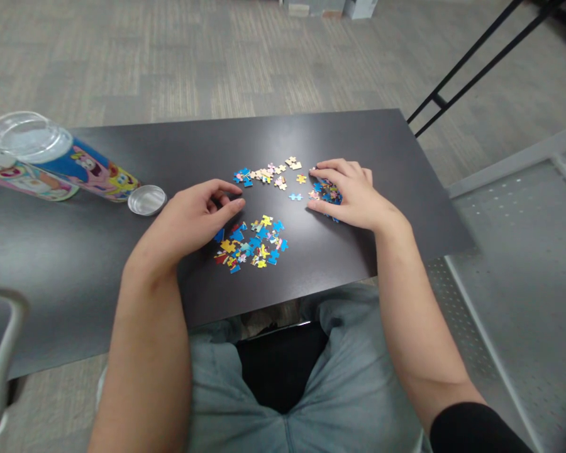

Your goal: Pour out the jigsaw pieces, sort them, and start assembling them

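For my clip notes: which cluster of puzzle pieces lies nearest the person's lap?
The loose cluster by the left hand, toward the near edge of the table; the upper strip and the heap that the right hand curves around lie farther back.

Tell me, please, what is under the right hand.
Below the right hand, loose puzzle pieces, many blue, show between thumb and fingers on the dark table. The hand hides what lies directly beneath it, so whether more pieces are there cannot be seen.

We see blue, yellow, red and pink pieces [256, 243], a dark grey table [321, 258], a blue can [99, 167] with cartoon figures, streaky grey carpet [193, 63].
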A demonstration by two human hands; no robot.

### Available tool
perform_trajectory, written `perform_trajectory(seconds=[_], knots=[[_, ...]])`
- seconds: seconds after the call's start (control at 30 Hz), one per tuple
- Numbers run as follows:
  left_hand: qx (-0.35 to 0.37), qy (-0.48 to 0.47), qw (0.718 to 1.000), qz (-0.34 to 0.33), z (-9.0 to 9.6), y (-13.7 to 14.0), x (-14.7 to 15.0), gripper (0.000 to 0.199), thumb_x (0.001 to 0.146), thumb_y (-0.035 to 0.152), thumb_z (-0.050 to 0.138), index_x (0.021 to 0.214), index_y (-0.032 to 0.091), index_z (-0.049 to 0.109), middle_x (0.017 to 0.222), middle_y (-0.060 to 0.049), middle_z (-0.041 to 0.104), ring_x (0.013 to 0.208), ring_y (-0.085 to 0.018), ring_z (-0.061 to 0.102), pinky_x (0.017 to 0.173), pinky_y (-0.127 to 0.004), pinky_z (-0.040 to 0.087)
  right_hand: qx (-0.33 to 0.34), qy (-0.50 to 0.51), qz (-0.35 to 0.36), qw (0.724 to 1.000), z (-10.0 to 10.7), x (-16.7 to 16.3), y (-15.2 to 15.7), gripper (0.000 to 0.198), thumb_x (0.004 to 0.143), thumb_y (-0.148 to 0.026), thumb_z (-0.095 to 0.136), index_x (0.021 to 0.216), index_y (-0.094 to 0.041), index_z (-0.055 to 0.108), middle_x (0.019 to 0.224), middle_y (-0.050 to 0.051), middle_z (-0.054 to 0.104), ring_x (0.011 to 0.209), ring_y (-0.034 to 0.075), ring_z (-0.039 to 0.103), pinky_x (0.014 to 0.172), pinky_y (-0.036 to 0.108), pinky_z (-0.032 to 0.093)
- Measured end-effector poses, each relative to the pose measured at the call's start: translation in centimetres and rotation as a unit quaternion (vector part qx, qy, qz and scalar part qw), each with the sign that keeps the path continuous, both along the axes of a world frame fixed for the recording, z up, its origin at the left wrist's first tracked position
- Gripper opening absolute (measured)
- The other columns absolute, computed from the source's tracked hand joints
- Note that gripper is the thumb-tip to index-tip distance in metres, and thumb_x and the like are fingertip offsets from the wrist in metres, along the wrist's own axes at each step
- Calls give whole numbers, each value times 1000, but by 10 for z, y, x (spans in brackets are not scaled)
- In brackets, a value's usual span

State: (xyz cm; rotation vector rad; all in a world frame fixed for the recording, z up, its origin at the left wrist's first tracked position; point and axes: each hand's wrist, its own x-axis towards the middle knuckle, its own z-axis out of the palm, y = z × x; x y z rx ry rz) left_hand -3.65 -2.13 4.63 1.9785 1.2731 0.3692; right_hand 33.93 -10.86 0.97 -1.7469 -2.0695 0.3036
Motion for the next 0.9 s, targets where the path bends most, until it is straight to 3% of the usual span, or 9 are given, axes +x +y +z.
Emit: perform_trajectory(seconds=[0.23, 0.43, 0.6, 0.77, 0.9], knots=[[0, 0, 1000, -2, 1, 1, 1, 71, 105, 77, 81, 145, 19, 91, 103, -8, 78, 83, -28, 63, 79, -44, 49, -12, 23, -18, 999, 2, 1, 2, 95, 109, -77, 81, 187, -25, 66, 188, 26, 71, 177, 57, 62, 145, 84, 42], [-1, -3, 1000, -1, 2, 0, 0, 69, 104, 76, 81, 143, 19, 92, 102, -8, 78, 83, -28, 64, 79, -43, 49, -5, 41, -15, 999, 3, 6, -1, 82, 111, -70, 81, 182, -30, 72, 176, 20, 82, 167, 53, 72, 145, 81, 43], [1, -7, 1000, -5, -1, 1, -1, 75, 104, 77, 80, 146, 16, 91, 103, -9, 78, 86, -29, 66, 81, -44, 50, 2, 57, -19, 998, 9, 16, -6, 83, 109, -73, 83, 179, -30, 74, 176, 21, 81, 164, 53, 75, 140, 79, 50], [2, -9, 1000, -4, -2, 1, -2, 73, 104, 76, 80, 146, 17, 92, 102, -8, 77, 85, -29, 64, 82, -43, 50, -7, 37, -19, 999, 14, 23, -10, 63, 113, -69, 80, 164, -33, 86, 165, 16, 89, 156, 50, 80, 140, 76, 48], [7, -8, 1000, -7, -3, 1, -2, 72, 105, 76, 80, 146, 18, 92, 104, -9, 78, 85, -28, 65, 83, -43, 50, -4, 31, -28, 999, 14, 24, -9, 60, 111, -68, 81, 159, -32, 89, 159, 16, 91, 154, 50, 80, 138, 76, 49]])
